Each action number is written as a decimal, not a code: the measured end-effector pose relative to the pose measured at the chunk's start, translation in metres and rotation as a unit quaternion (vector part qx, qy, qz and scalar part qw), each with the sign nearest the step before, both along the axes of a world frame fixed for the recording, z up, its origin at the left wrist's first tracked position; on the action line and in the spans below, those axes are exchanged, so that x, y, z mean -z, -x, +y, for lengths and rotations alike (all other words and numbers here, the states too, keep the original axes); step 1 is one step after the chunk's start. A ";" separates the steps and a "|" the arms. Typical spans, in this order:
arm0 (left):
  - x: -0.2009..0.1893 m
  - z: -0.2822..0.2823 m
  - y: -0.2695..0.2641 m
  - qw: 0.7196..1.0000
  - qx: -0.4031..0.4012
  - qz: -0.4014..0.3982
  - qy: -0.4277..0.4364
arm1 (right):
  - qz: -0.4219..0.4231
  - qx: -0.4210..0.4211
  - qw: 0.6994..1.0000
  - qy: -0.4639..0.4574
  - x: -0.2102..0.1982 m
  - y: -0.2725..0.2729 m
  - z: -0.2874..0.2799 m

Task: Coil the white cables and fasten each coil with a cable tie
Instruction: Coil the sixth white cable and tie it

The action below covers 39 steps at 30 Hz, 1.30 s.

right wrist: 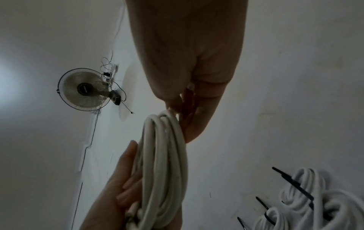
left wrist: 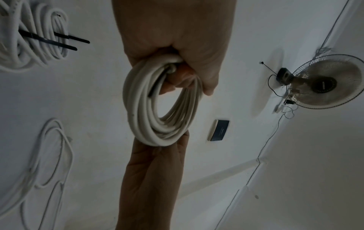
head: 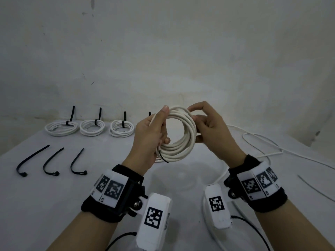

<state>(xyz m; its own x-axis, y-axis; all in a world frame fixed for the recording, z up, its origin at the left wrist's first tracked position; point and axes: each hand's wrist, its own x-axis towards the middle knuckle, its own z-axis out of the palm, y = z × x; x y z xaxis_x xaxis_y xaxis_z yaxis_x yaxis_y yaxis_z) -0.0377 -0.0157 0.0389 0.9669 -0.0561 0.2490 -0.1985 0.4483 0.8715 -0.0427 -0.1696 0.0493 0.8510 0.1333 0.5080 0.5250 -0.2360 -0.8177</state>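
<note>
I hold a white cable coil in the air over the table's middle, with several loops. My left hand grips its left side, thumb up along the top and fingers curled through the ring. A short black-tipped cable end sticks out below that hand. My right hand pinches the coil's upper right side. In the left wrist view the coil hangs from my curled left fingers. In the right wrist view my right fingertips touch the coil's top edge.
Three tied coils lie in a row at the back left; a fourth tie tip shows behind my left hand. Three loose black cable ties lie front left. Loose white cables sprawl on the right.
</note>
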 end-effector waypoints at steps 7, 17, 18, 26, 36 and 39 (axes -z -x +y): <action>-0.002 0.007 -0.004 0.999 0.048 0.023 0.011 | -0.049 0.039 0.997 -0.049 -0.006 -0.008 0.005; -0.004 0.006 -0.001 0.996 0.073 0.046 0.019 | -0.005 0.028 0.995 -0.092 -0.004 -0.009 0.009; -0.004 0.006 0.000 0.997 0.066 0.040 0.014 | 0.022 0.011 0.994 -0.111 -0.002 -0.009 0.010; -0.001 0.003 -0.001 0.998 -0.018 0.004 0.059 | 0.083 -0.052 0.988 -0.117 0.008 0.007 0.016; 0.001 -0.001 -0.001 0.999 -0.014 0.003 0.029 | -0.101 0.144 0.984 0.037 0.005 0.011 0.025; 0.002 0.003 -0.001 0.998 -0.032 -0.047 -0.040 | -0.144 0.186 0.971 0.036 0.006 0.008 0.027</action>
